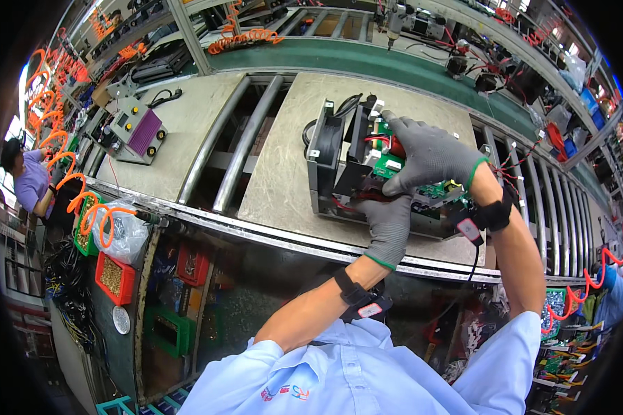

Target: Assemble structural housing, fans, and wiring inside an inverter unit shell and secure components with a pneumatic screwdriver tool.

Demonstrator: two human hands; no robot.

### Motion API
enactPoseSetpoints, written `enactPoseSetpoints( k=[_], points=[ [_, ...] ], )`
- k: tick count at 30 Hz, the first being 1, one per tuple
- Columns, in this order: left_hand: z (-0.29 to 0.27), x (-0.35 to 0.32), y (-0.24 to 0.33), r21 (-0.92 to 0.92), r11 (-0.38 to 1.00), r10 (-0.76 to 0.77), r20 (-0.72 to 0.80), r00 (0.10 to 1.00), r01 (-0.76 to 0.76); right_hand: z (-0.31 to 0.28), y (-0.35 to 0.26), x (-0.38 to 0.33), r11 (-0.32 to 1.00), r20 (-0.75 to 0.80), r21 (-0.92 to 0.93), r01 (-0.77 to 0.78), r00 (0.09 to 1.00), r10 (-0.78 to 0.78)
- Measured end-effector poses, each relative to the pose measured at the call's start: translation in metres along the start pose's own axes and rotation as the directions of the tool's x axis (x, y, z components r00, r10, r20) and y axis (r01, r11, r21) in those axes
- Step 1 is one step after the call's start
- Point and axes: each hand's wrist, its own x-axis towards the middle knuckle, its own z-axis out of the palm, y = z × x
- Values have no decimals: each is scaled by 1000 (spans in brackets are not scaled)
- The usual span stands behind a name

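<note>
A half-built metal device with black side panels and a fan (331, 142) sits on a board in front of me. Inside it is a green circuit board (383, 166) with white connectors and red wires. My right hand (430, 153), in a grey glove, spans this circuit board from above, its thumb on the near side and its fingers on the far side. My left hand (387, 225), also gloved, reaches into the near side of the black casing (356, 185). Its fingertips are hidden there. Both wrists wear black straps.
Metal rollers (246, 149) carry the pale work boards. A second device with a purple panel (144, 131) stands to the left. Below it are a red bin of small parts (115, 278) and a plastic bag (123, 232). Orange coiled hoses hang at left; a person (31, 173) works there.
</note>
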Motion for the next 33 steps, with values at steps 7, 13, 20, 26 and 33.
enactPoseSetpoints(
  k=[7,13,20,26,33],
  points=[
    [-40,-6,-5,92,993,-85,169,982,71,-8,-5,19,992,219,-105,-75,971,97],
    [-124,0,-31,364,899,73,429,901,-245,-2,-3,10,998,94,0,-59,994,58],
    [-142,20,-42,623,404,421,524,740,-670,-4,2,1,996,38,92,-11,999,7],
    [-137,24,-31,793,57,220,582,783,-606,-2,4,0,999,40,48,-1,999,0],
    [-127,23,-34,765,-285,120,626,771,-577,-2,2,-2,999,-2,43,10,1000,-10]
  ],
)
